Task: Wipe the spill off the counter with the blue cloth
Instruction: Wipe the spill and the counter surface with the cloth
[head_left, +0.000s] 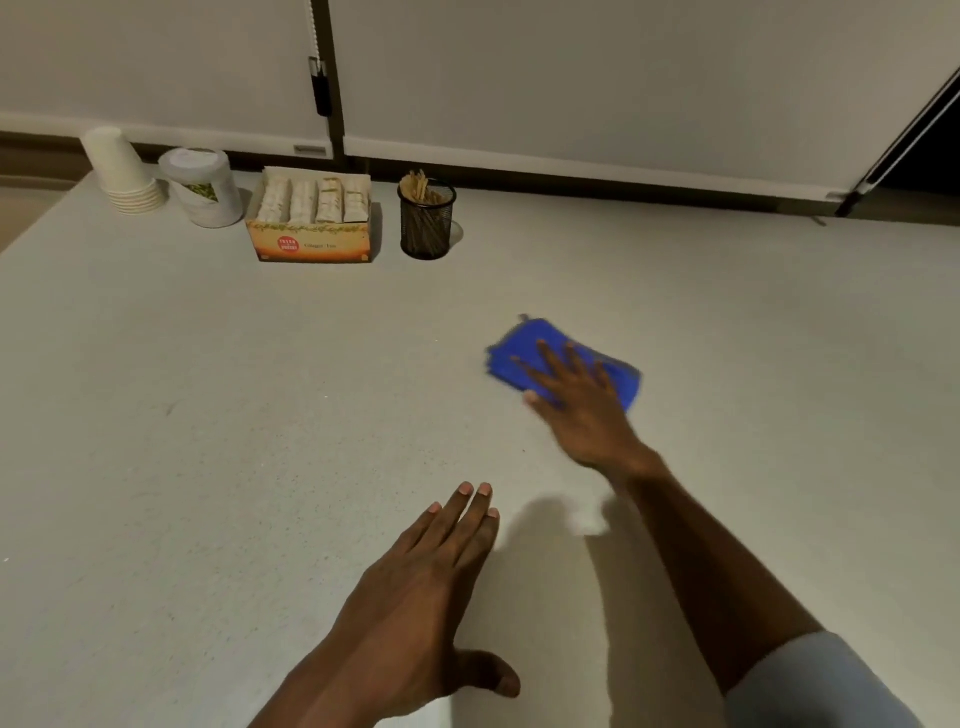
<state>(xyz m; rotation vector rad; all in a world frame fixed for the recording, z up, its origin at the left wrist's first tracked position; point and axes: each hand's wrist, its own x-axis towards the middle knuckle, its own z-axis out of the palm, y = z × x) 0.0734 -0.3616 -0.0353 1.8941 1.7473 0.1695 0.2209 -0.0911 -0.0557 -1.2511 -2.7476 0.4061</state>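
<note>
Dim, warm indoor light falls across the pale counter (208, 415), casting soft shadows beneath the right forearm (727, 561). Motion blur smears the blue cloth (519, 353) and right hand (582, 410). Wide-angle distortion bends the counter's far edges; fine detail looks grainy.

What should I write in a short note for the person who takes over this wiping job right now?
Right hand: flat on the blue cloth, fingers spread, pressing it to the counter; no closed grip.
Left hand: open, palm down on the counter, nearer the body, holding nothing.
Cloth: folded, right of centre, blurred as if mid-stroke.
Spill: no clear wet patch visible; only a pale glare spot near the right forearm.
Done: cloth is on the counter and in use.
Left: check the surface closely, wipe any remaining liquid.
</note>
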